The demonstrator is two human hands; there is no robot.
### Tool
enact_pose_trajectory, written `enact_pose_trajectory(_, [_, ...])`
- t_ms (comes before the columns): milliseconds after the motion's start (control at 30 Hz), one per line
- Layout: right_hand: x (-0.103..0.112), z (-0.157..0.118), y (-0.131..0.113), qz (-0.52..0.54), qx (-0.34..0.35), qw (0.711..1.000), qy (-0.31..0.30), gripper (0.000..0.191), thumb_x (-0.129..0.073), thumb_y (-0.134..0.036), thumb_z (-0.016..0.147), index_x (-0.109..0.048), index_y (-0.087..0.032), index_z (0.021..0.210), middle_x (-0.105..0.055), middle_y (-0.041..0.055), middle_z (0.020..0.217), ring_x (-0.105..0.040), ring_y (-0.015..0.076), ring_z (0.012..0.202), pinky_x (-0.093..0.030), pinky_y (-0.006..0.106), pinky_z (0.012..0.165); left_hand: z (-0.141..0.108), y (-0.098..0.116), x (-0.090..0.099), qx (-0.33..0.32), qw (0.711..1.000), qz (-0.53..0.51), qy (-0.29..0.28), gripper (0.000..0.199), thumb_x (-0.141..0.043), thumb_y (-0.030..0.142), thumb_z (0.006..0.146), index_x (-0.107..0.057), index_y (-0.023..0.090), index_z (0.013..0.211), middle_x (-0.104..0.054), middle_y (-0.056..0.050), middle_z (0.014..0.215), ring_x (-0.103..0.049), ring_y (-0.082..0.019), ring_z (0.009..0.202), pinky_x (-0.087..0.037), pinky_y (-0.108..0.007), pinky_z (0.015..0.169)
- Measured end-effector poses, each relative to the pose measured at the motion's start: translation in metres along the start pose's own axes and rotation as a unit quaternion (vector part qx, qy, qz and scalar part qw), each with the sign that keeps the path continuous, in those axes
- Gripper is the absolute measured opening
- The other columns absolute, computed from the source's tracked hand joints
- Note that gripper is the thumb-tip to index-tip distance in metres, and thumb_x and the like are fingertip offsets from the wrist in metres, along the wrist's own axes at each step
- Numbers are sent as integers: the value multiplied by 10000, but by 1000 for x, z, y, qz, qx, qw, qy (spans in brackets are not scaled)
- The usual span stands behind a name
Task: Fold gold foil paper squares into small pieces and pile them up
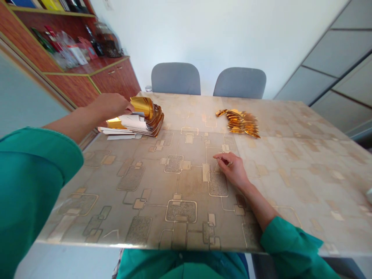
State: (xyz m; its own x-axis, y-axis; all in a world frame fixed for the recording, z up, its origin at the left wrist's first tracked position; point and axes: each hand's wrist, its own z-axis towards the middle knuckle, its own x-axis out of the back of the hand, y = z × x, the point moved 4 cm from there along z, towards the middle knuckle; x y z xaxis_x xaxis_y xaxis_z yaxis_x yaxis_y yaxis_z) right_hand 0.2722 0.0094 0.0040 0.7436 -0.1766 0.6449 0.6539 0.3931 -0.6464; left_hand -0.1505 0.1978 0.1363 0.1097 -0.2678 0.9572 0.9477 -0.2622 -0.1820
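"Room first?"

"A white wall stands behind two grey upholstered chairs, with a reddish wooden cabinet off to the left, and a broad beige patterned worktop fills the foreground."

"What's on that worktop?"

"Towards the left, a stack of gold-foil and white paper sheets. Well to its right lies a curved pile of gold foil pieces."

"And the hands?"

"The person's left hand reaches the stack's edge, but nobody could say whether that grip is pinching anything. The right hand rests on the worktop between the stack and the person, thumb and fingers pressed together, with nothing visible between them."
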Motion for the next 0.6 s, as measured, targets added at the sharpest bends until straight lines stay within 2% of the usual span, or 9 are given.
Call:
enact_pose_trajectory(33, [0, 0, 0, 0, 0, 1000, 1, 238, -525, -204, 863, -751, -223, 932, -727, 32, 761, -616, 197, 736, -469, 310, 686, -1, 4, -1, -26, 998, 29, -45, 651, -382, 574, 960, -744, 44, 850, -570, 65, 617, -599, -79, 844, -358, -262, 908])
enact_pose_trajectory(100, [0, 0, 1, -1, 2, 1000, 3, 242, -522, -200, 859, -752, -220, 932, -724, 33, 759, -618, 193, 732, -467, 306, 681, -4, 7, 2, -28, 996, 60, -60, 707, -278, 590, 987, -739, 55, 945, -609, 43, 728, -595, -130, 975, -360, -313, 938])
enact_pose_trajectory(167, [-1, 0, 2, -1, 6, 1000, 3, 248, -520, -190, 850, -754, -215, 928, -720, 34, 752, -616, 189, 717, -464, 301, 672, -7, 10, 8, -42, 997, 65, -30, 686, -268, 570, 1013, -717, 51, 1017, -656, 9, 859, -562, -141, 1041, -372, -343, 964])
enact_pose_trajectory(267, [-2, 1, 3, -1, 14, 1000, 2, 258, -516, -173, 838, -756, -203, 926, -715, 38, 734, -612, 188, 706, -461, 299, 667, -15, 17, 20, -72, 995, 52, 42, 584, -308, 471, 1046, -685, 27, 1039, -679, -44, 973, -522, -141, 1041, -404, -385, 986])
enact_pose_trajectory(367, [-1, 0, 3, -2, 17, 1000, 7, 257, -516, -169, 841, -756, -197, 928, -719, 42, 736, -612, 190, 706, -460, 302, 671, -29, 30, 33, -34, 992, 44, 109, 480, -385, 398, 1020, -638, -8, 1063, -670, -65, 990, -516, -171, 1064, -426, -421, 983])
enact_pose_trajectory(400, [-1, 0, 3, -2, 17, 1000, 10, 254, -517, -170, 843, -755, -198, 926, -723, 44, 745, -612, 191, 707, -460, 304, 672, -36, 37, 38, -18, 990, 44, 130, 444, -411, 369, 1006, -616, -17, 1086, -665, -73, 1015, -521, -184, 1078, -431, -434, 985])
enact_pose_trajectory(500, [0, 0, 1, 3, 20, 1000, 17, 244, -521, -174, 848, -752, -203, 919, -727, 45, 761, -615, 193, 714, -461, 309, 678, -58, 73, 44, -39, 988, 13, 149, 385, -454, 319, 970, -568, 19, 1183, -651, -74, 1084, -555, -213, 1112, -465, -429, 967])
enact_pose_trajectory(600, [-1, 1, -2, 13, 24, 1000, 12, 235, -521, -188, 860, -748, -210, 920, -719, 41, 748, -610, 191, 713, -460, 313, 686, -85, 126, 34, -118, 986, -51, 107, 353, -471, 223, 934, -552, 70, 1242, -667, -104, 1140, -613, -210, 1052, -501, -393, 928])
